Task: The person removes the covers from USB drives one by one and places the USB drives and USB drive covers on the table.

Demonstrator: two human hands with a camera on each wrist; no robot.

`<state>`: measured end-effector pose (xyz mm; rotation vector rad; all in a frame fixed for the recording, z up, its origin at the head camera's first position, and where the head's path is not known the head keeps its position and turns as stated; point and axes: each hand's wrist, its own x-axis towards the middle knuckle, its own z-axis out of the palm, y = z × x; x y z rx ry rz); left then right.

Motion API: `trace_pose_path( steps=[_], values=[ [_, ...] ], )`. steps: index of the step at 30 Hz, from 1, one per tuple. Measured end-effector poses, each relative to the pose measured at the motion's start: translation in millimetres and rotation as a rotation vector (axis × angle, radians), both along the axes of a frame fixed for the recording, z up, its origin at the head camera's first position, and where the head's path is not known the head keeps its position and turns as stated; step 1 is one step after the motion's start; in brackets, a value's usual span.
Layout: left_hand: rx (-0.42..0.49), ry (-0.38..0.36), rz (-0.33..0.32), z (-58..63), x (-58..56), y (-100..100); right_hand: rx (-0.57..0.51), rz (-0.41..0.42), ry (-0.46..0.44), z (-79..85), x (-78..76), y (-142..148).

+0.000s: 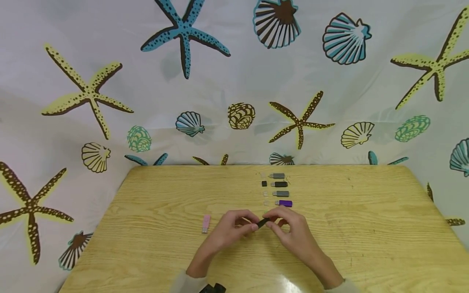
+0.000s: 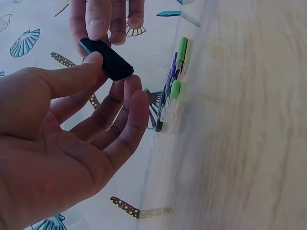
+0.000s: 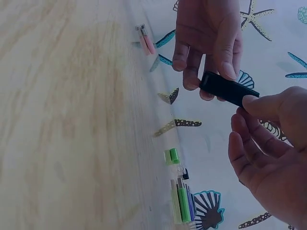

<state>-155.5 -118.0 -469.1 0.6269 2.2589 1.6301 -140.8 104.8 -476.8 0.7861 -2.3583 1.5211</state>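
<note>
Both hands meet over the table, pinching a black USB flash drive [image 1: 262,222] between them. My left hand [image 1: 232,228] holds one end between thumb and fingers, and my right hand [image 1: 294,230] pinches the other end. The left wrist view shows the drive [image 2: 108,60] as a smooth black bar under the left thumb. In the right wrist view, too, the black drive [image 3: 228,89] spans both hands, with no metal plug showing. To the left of the left hand lies a pink USB drive [image 1: 206,224].
Beyond the hands, a column holds a purple drive [image 1: 284,203], a grey drive [image 1: 281,193], a black drive [image 1: 280,184] and another grey drive [image 1: 277,176]. Their caps, one a black cap [image 1: 264,183], lie just left. A green drive [image 3: 183,203] and green cap [image 3: 173,155] lie there too.
</note>
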Motion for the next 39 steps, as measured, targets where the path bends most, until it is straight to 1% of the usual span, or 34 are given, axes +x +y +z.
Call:
trace_pose_path(
  steps=[3,7,13,18,23,26,29,34,36,39],
  values=[
    [0.005,0.016,0.011,0.3,1.1,3,-0.014,-0.002,-0.016,0.3,0.3,1],
    [-0.001,0.032,0.027,2.1,2.3,7,-0.036,-0.005,-0.06,0.4,0.9,2],
    [-0.017,0.071,0.067,3.6,3.9,8,-0.105,0.024,-0.114,-0.1,2.2,1],
    [-0.013,0.093,0.11,5.7,5.5,12,-0.121,0.021,-0.119,0.8,3.1,0],
    [-0.001,0.104,0.128,7.7,6.8,15,-0.118,-0.002,-0.121,1.2,3.4,-1],
    [0.016,0.088,0.138,8.4,6.9,15,-0.141,0.002,-0.137,1.8,3.7,-1],
    [0.059,0.05,0.152,9.2,6.6,15,-0.168,0.014,-0.144,1.1,4.0,-1],
    [0.186,-0.031,0.172,11.5,6.5,13,-0.186,0.034,-0.141,-0.1,4.0,0],
    [0.222,-0.046,0.169,12.1,6.5,12,-0.184,0.035,-0.151,0.2,4.0,0],
    [0.235,-0.039,0.153,11.7,6.0,10,-0.177,0.031,-0.182,1.9,4.1,0]
  ],
)
